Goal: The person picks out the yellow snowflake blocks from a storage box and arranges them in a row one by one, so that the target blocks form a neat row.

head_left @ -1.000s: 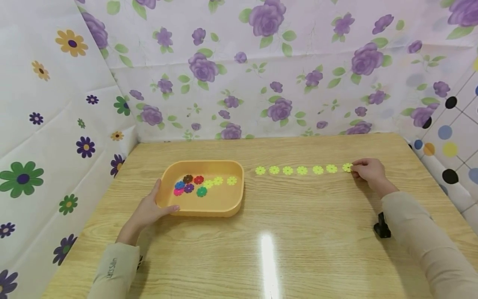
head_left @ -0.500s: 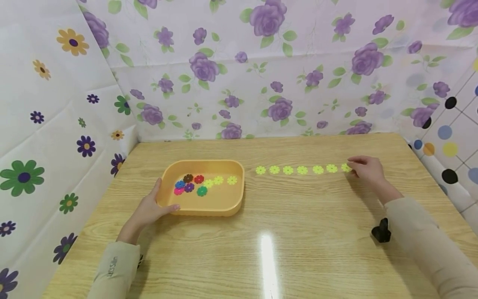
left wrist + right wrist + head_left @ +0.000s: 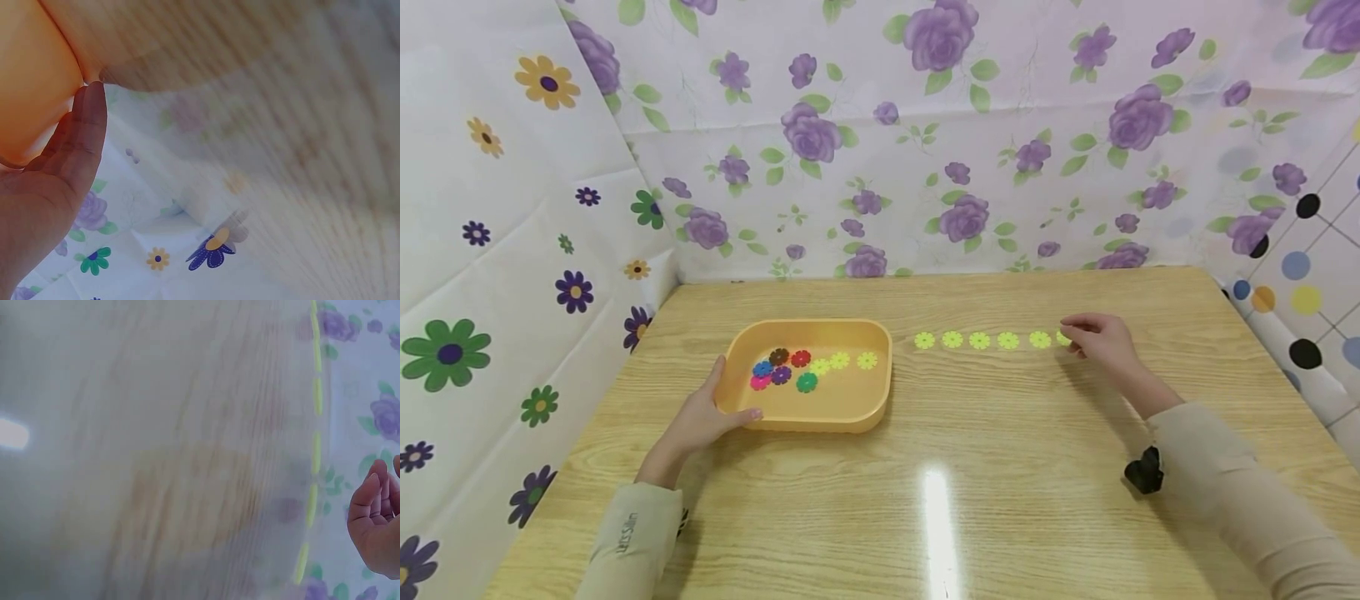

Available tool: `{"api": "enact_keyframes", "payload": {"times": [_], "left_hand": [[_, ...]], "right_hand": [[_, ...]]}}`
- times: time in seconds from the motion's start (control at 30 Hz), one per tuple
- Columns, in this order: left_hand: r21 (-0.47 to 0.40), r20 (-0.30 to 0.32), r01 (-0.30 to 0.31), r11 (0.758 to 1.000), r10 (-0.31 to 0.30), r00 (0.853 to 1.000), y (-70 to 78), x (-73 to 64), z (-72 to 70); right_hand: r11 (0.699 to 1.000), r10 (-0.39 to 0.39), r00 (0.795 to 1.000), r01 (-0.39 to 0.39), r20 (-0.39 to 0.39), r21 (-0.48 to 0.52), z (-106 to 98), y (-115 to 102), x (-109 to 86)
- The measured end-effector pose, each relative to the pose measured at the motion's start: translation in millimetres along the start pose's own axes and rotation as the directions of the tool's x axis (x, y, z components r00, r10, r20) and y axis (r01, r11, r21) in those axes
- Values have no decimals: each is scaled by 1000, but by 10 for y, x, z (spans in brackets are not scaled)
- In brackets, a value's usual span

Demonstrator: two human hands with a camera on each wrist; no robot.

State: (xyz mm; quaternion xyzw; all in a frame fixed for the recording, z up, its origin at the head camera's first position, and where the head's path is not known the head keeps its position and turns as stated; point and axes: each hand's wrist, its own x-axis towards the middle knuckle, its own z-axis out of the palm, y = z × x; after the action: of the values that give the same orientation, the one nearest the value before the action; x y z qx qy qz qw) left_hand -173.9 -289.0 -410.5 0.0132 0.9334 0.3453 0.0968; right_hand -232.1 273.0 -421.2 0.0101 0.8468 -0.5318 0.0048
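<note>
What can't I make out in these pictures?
Head view: the right end of the row of yellow discs, and whether the right hand pinches one; it blocks the view.
Head view: some fingers of the left hand, behind the tray.
Left wrist view: the rest of the tray, cut off by the left edge.
Right wrist view: the discs' shape, blurred.

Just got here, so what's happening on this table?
A person's left hand grips the left end of a rounded orange-yellow plastic tray, which holds flower-shaped discs in several colours. The right hand is at the right part of a row of yellow-green flower-shaped discs on the wood-grain table, partly hiding one. Whether it holds a disc can't be told.
</note>
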Motion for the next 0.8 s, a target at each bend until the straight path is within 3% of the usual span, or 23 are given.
{"api": "enact_keyframes", "payload": {"times": [0.23,0.43,0.8], "left_hand": [[-16,6,12,1000,-12,1000,9,1,-3],[-21,8,20,1000,-20,1000,9,0,-5],[-25,2,10,1000,-10,1000,3,-1,1]], "right_hand": [[998,-62,997,63,49,-13,217,-145,-8],[998,-64,995,64,79,2,432,-240,16],[991,-107,987,96,123,92,848,-462,46]]}}
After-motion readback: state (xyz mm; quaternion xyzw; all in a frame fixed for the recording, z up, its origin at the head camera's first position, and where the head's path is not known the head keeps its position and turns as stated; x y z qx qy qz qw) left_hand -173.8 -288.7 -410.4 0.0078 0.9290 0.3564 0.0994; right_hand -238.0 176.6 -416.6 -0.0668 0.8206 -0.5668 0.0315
